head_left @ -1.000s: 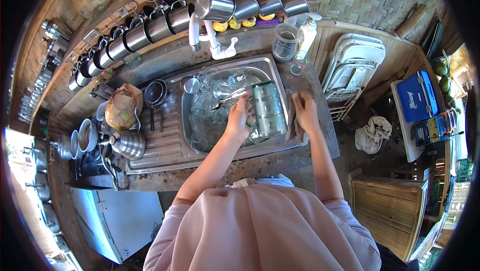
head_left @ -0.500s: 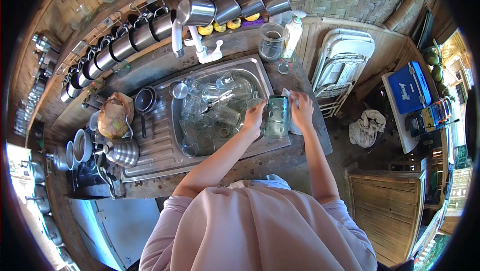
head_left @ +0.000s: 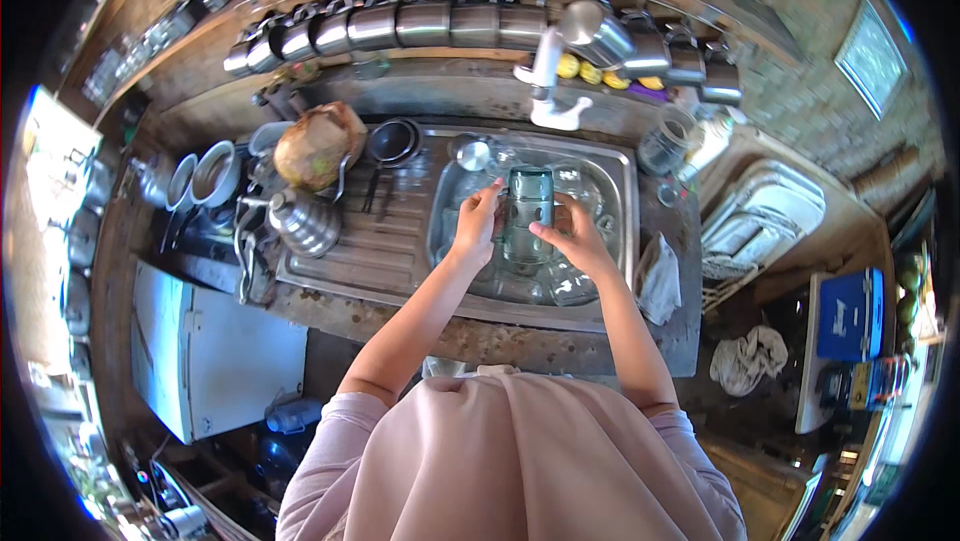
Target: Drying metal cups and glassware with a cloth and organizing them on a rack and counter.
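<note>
A tall green-tinted glass tumbler [head_left: 529,216] is held between my two hands above the sink basin [head_left: 628,203]. My left hand [head_left: 478,224] grips its left side with the fingers curled. On its right side, the thumb and fingers of my right hand [head_left: 577,236] press against the glass. Below it, clear glassware [head_left: 572,286] fills the basin, partly hidden by my hands and the tumbler. A small metal cup [head_left: 473,153] rests at the basin's far left corner. To the right of the sink, a whitish cloth [head_left: 659,281] lies on the counter edge.
A white faucet [head_left: 548,91] rises behind the basin, under a row of hanging steel mugs [head_left: 420,25]. The ribbed drainboard [head_left: 380,231] holds dark pans [head_left: 395,141], a coconut [head_left: 318,146] and a steel kettle [head_left: 303,223]. A glass pitcher [head_left: 665,141] stands at the back right.
My head view has swung to the right-hand frame's opposite side, showing more of the left. Both hands have carried the tumbler from the sink's right edge to above the basin; the cloth now shows uncovered.
</note>
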{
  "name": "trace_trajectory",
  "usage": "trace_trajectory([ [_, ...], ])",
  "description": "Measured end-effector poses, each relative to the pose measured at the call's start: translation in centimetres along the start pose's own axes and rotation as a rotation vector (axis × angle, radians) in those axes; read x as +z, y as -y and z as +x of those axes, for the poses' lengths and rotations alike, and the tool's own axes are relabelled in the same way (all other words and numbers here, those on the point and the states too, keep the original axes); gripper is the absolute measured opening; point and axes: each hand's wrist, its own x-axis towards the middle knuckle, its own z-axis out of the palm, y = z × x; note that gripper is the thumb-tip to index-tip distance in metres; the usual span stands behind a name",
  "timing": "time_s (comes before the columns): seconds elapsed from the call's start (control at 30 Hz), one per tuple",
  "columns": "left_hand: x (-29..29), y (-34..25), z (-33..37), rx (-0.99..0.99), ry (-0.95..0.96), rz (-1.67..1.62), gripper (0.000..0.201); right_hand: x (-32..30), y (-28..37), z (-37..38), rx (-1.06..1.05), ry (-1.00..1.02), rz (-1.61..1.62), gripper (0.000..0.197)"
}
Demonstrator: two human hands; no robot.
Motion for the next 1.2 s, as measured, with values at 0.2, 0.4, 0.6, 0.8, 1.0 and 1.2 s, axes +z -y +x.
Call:
trace_trajectory([
  [0.2, -5.6, -4.9, -0.3, 0.12, -0.106, -0.063, 0.035, 6.6, 0.7, 4.6, -0.045, 0.134, -0.059, 0.073],
  [0.4, -9.7, -9.6, 0.9, 0.263, -0.183, -0.024, 0.035, 13.6, 2.8, 7.3, -0.187, 0.004, -0.007, 0.057],
  [0.6, -10.7, -14.5, 3.2, 0.402, -0.072, 0.122, 0.035, 17.8, 5.0, 11.4, -0.495, -0.277, -0.503, 0.061],
  [0.8, -11.5, -16.6, 8.1, 0.626, -0.065, 0.29, 0.031, 20.0, 8.0, 17.1, -0.309, -0.291, -0.483, 0.064],
  [1.0, -12.2, -17.0, 12.7, 0.732, -0.062, 0.433, 0.031, 19.6, 6.2, 22.6, -0.141, -0.34, -0.509, 0.055],
  [1.2, -11.5, -17.8, 14.8, 0.914, -0.127, 0.927, 0.024, 17.7, 5.3, 27.4, -0.191, -0.445, -0.495, 0.057],
])
